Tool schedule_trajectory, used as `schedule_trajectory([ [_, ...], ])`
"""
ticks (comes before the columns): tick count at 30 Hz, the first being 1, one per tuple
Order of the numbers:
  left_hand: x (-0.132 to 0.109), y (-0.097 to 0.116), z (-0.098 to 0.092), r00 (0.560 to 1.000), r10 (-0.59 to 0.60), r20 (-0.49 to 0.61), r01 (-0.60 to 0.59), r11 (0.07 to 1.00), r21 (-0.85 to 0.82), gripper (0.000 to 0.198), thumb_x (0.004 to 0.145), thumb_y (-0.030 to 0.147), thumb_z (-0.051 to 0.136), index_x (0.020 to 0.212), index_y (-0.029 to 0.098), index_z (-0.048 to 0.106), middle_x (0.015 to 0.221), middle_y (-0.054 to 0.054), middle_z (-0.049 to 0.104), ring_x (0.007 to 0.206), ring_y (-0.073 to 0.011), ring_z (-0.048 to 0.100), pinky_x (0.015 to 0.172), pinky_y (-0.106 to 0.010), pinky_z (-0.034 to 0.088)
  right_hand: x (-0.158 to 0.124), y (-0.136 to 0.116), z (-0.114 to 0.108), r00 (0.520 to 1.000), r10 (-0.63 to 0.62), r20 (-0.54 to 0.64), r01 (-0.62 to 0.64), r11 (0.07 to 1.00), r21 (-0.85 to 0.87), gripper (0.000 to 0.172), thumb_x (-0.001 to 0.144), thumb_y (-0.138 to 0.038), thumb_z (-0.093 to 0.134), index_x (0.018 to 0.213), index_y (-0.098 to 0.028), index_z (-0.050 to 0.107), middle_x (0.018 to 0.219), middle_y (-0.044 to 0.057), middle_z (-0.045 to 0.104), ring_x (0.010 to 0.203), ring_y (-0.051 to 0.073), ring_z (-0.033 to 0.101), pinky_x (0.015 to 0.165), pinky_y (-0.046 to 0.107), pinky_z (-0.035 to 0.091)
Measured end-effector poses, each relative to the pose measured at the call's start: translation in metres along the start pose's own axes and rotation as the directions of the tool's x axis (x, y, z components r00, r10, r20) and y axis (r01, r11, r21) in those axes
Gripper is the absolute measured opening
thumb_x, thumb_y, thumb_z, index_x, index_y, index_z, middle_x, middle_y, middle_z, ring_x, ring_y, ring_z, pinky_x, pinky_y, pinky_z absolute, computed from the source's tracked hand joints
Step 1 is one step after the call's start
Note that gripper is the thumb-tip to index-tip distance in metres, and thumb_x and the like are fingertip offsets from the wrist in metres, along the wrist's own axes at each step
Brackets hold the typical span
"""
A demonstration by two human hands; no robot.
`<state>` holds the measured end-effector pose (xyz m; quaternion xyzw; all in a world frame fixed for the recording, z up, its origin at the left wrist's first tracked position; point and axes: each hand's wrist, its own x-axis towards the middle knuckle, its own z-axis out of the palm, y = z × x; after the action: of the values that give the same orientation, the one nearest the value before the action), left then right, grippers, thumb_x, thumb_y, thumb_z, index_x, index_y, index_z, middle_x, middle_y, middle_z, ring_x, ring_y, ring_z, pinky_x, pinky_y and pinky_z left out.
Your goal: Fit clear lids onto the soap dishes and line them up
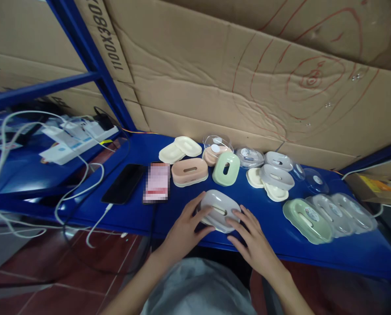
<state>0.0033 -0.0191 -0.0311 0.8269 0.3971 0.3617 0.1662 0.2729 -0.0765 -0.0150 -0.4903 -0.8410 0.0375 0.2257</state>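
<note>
A grey oval plastic soap dish with a slot in its top is held between my two hands near the front edge of the blue table. My left hand grips its left side, with the thumb low at the front and a finger reaching over the top. On the opposite side, the fingers of my right hand are bent against the dish's right edge. Just behind stand a green soap dish and a pink soap dish, both with slots. My fingers hide parts of the grey dish's sides.
Cream trays, clear lids and grey slotted pieces lie at the back. Several lidded dishes stand in a row at right. Two phones, white cables and a power strip are at left. Cardboard walls the back.
</note>
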Motion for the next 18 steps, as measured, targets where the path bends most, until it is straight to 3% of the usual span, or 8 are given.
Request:
schedule_trajectory([
  [5, -0.006, -0.010, -0.004, 1.000, 0.006, 0.009, -0.006, 0.999, 0.046, 0.044, 0.098, 0.027, 0.075, 0.141, 0.030, 0.064, 0.163, -0.012, 0.050, 0.143, -0.0321, 0.059, 0.114, -0.052, 0.057, 0.007, 0.001, 0.002, 0.998, -0.053, 0.015, 0.054, 0.998, -0.024, 0.042, 0.106, -0.024, 0.058, 0.148, -0.028, 0.061, 0.159, 0.008, 0.057, 0.159, 0.030, 0.039, 0.123, 0.059, 0.047],
  [10, -0.004, -0.010, -0.009, 1.000, 0.019, -0.002, -0.019, 0.998, 0.053, 0.033, 0.099, 0.024, 0.073, 0.132, 0.027, 0.068, 0.164, -0.013, 0.047, 0.149, -0.0342, 0.052, 0.118, -0.056, 0.053, 0.030, 0.020, -0.016, 0.992, -0.129, 0.008, 0.129, 0.992, 0.000, 0.040, 0.107, -0.029, 0.058, 0.147, -0.030, 0.062, 0.159, 0.006, 0.058, 0.154, 0.027, 0.047, 0.123, 0.055, 0.046],
  [14, 0.000, -0.002, -0.013, 0.999, -0.014, 0.039, 0.013, 1.000, 0.014, 0.028, 0.096, 0.021, 0.073, 0.124, 0.023, 0.067, 0.167, -0.013, 0.042, 0.150, -0.0333, 0.051, 0.119, -0.051, 0.053, 0.100, 0.045, -0.035, 0.992, -0.027, -0.125, 0.031, 0.999, 0.025, 0.038, 0.109, -0.033, 0.053, 0.144, -0.026, 0.064, 0.149, 0.008, 0.067, 0.144, 0.026, 0.057, 0.122, 0.050, 0.045],
  [18, 0.000, 0.001, -0.016, 0.998, -0.020, 0.065, 0.021, 1.000, -0.011, 0.028, 0.096, 0.020, 0.071, 0.124, 0.024, 0.066, 0.167, -0.012, 0.043, 0.150, -0.0319, 0.051, 0.121, -0.050, 0.051, 0.199, 0.053, -0.026, 0.993, 0.115, -0.024, -0.116, 0.992, -0.042, 0.031, 0.103, -0.031, 0.060, 0.131, -0.021, 0.071, 0.140, 0.013, 0.071, 0.135, 0.028, 0.063, 0.117, 0.047, 0.043],
])
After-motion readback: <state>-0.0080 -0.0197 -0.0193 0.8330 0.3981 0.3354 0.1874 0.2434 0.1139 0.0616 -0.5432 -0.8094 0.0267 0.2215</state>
